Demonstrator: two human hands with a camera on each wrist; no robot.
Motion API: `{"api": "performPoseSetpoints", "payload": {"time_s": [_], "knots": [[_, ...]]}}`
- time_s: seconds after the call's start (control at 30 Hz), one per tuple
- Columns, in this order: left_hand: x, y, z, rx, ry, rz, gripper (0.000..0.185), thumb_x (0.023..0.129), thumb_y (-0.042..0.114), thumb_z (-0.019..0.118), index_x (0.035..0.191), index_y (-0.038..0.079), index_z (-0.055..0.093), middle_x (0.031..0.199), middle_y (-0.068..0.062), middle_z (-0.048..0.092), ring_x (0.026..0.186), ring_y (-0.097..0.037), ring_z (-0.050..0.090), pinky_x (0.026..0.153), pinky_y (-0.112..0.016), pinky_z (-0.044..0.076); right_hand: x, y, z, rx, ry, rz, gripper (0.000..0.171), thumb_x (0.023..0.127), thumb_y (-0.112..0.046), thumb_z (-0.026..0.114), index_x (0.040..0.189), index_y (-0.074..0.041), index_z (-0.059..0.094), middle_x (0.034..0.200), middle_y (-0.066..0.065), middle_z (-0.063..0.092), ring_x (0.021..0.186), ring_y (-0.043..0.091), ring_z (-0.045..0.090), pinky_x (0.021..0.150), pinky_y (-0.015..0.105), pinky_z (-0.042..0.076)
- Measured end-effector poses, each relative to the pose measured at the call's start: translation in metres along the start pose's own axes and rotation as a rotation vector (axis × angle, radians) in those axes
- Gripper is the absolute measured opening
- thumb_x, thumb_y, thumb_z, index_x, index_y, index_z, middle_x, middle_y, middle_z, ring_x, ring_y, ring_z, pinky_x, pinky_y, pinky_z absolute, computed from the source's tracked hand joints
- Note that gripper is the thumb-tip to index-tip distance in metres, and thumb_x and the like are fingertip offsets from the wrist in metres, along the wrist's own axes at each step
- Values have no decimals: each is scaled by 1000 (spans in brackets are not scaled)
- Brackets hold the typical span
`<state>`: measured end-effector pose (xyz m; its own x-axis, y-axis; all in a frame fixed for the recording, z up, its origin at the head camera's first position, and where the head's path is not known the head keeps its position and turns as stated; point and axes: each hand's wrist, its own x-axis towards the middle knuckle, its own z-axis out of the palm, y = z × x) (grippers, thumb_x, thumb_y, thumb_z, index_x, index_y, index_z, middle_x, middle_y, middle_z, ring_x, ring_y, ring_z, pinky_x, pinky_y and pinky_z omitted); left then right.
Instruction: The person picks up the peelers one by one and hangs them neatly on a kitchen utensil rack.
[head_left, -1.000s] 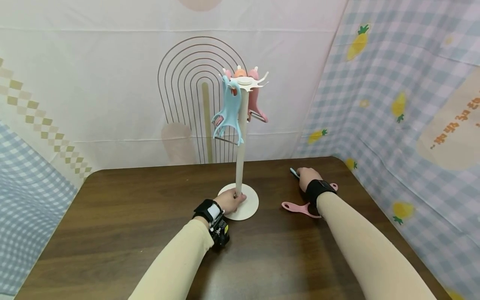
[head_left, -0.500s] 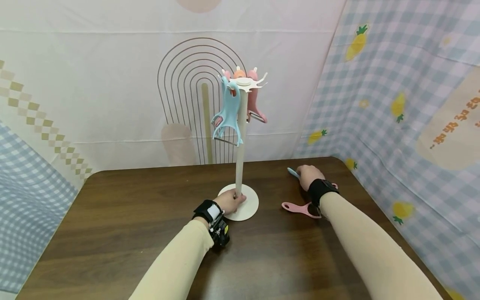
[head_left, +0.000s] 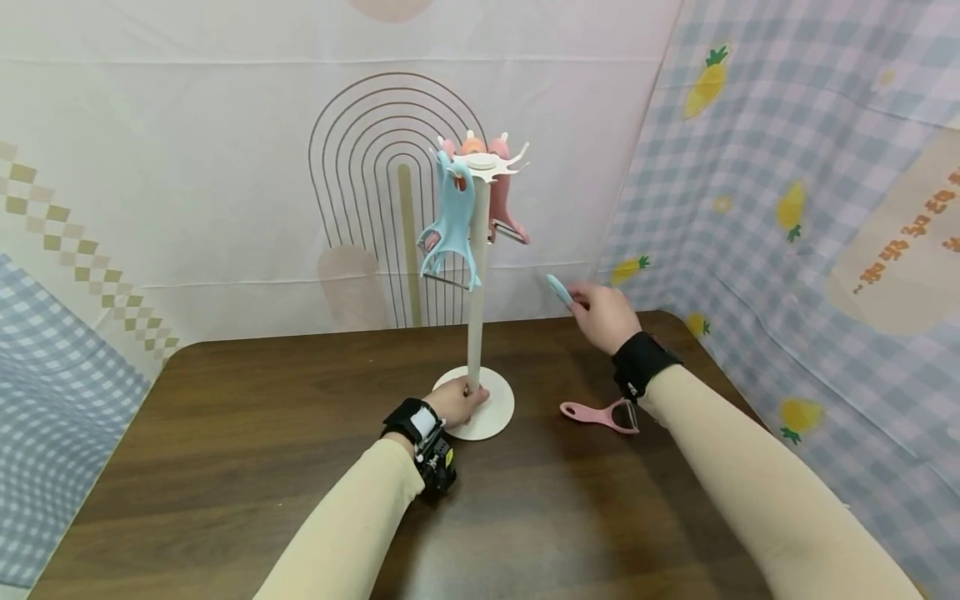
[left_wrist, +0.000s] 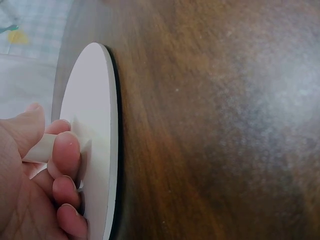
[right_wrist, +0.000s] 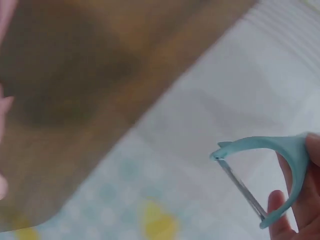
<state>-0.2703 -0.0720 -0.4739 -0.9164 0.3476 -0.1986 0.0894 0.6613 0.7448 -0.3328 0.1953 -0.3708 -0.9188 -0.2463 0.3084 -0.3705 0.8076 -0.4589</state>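
Brown table | pink peeler lying: 1 | blue peeler held: 1

Dark brown wooden table, rounded corners.
The round white base of the stand sits flat on the tabletop near centre. A pink peeler lies flat to its right, apart from the base.

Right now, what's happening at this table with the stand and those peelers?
A person's left hand grips the pole of a white stand near its base on the brown table. The right hand holds a blue peeler up in the air beside the stand. Blue and pink peelers hang from the top hooks, and a pink peeler lies on the table.
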Motion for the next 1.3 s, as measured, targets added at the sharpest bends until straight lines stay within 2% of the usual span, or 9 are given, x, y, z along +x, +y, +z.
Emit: {"api": "performPoseSetpoints", "payload": {"time_s": [0.23, 0.47, 0.63, 0.83, 1.07, 1.3], "knots": [[1, -2, -1, -11, -5, -8, 23, 102, 28, 51, 97, 6, 56, 58, -1, 51, 55, -14, 48, 55, -26, 38, 7, -43, -29, 162, 224, -78, 28, 96, -14, 62, 122, -3, 64, 107, 15, 70, 92, 24, 67, 75, 39, 52], [2, -3, -1, -5, 6, 0, 23, 102, 28, 51, 96, 7, 57, 58, -2, 52, 56, -14, 49, 57, -27, 39, 3, -79, -51, 236, 345, -156, 28, 96, -20, 63, 120, -6, 65, 109, 11, 70, 94, 16, 68, 81, 31, 52], [2, -4, -1, -12, 10, -1, 22, 102, 27, 52, 95, 7, 57, 58, -1, 52, 56, -14, 49, 58, -27, 39, 0, -96, -58, 263, 389, -224, 26, 96, -18, 62, 117, -5, 65, 107, 9, 70, 95, 14, 67, 86, 30, 51], [4, -9, 1, -40, 8, -8, 22, 102, 27, 51, 96, 6, 56, 60, -2, 52, 55, -15, 49, 56, -27, 37, 1, -112, -66, 264, 429, -286, 23, 97, -15, 60, 114, -1, 60, 103, 9, 68, 95, 15, 66, 84, 33, 52], [3, -5, 2, -59, 7, -19, 22, 102, 26, 52, 97, 6, 56, 62, -3, 52, 56, -15, 49, 54, -26, 37, -1, -122, -72, 297, 464, -327, 21, 97, -14, 60, 113, -1, 58, 101, 8, 67, 94, 14, 65, 81, 35, 53], [3, -3, 2, -52, 9, -12, 20, 102, 25, 51, 97, 6, 56, 64, -3, 52, 58, -15, 50, 55, -26, 38, 4, -130, -80, 287, 485, -341, 22, 97, -15, 60, 114, -2, 59, 101, 6, 67, 93, 8, 63, 83, 29, 52]]}}
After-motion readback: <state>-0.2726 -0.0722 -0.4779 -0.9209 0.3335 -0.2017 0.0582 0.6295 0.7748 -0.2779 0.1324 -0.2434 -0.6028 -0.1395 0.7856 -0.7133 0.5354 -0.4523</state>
